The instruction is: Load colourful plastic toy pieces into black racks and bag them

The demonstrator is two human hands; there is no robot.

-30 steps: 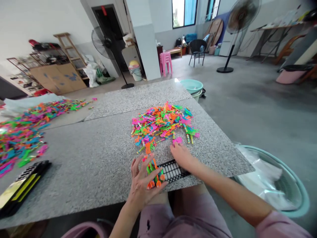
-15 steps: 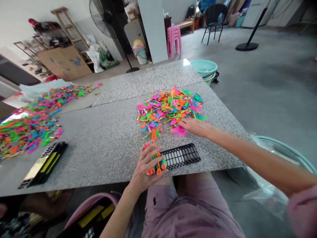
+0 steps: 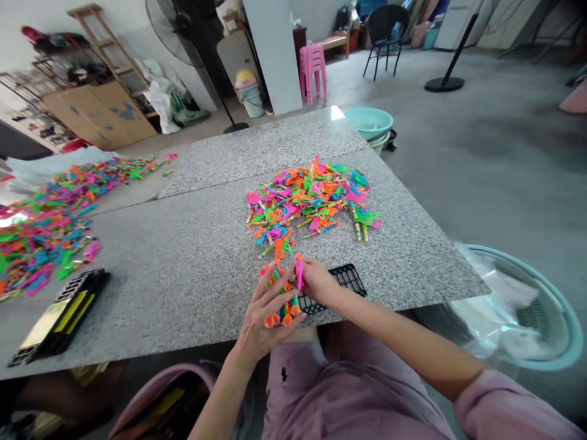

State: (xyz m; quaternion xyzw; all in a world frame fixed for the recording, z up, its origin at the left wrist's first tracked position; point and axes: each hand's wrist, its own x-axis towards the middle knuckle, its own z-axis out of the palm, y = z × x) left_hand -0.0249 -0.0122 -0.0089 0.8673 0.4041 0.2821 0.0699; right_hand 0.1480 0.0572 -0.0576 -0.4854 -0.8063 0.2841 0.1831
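Note:
A black plastic grid tray (image 3: 351, 280) lies at the table's near edge. On its left part sits a row of small bright plastic toys (image 3: 287, 319) with round orange ends. My left hand (image 3: 259, 311) is wrapped over that row, fingers across the top and thumb along the near side. Beside it, my right hand (image 3: 318, 282) pinches a pink plastic toy (image 3: 299, 273) at the row's right side, over the tray. Just beyond the hands is a loose pile of toys (image 3: 307, 198) in orange, pink, green and blue, some with striped tubes.
Stacked black trays with yellow strips (image 3: 62, 318) lie at the left table edge, near a larger toy heap (image 3: 50, 226). Below stand a pink tub (image 3: 151, 391) and, on the right, a green basket (image 3: 562, 330) holding clear plastic bags. Another person's limb shows at lower left.
My right hand has come back from the pile to the tray with a pink toy. My left hand stays on the row. The view has shifted slightly to the right.

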